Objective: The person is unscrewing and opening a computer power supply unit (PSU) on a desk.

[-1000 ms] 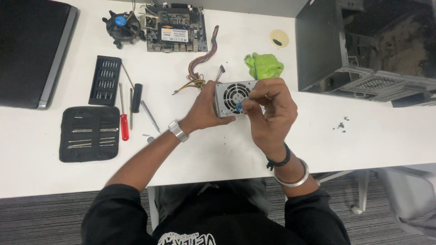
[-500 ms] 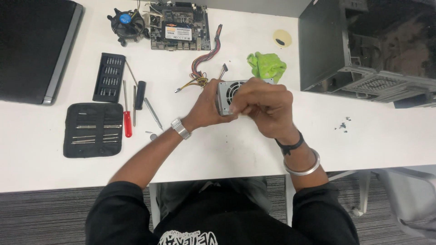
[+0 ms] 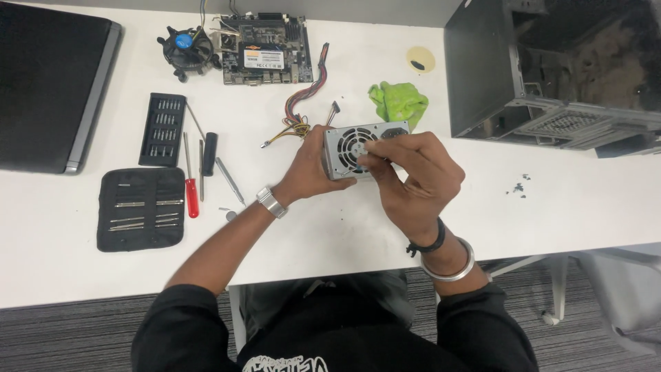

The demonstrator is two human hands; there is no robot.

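A grey metal power supply unit with a round fan grille is held above the white table. My left hand grips its left side. My right hand wraps its right side, fingertips pressing on the fan grille. A bundle of coloured cables trails from the unit towards the back of the table. Whether my right fingers hold a small part is not visible.
An open black computer case lies at the right, a green cloth beside it. A motherboard and cooler fan sit at the back. Bit holder, screwdrivers and tool pouch lie left, a black side panel far left.
My right hand has shifted over the fan grille, fingers sliding across its face. The unit stays held in roughly the same place by both hands.
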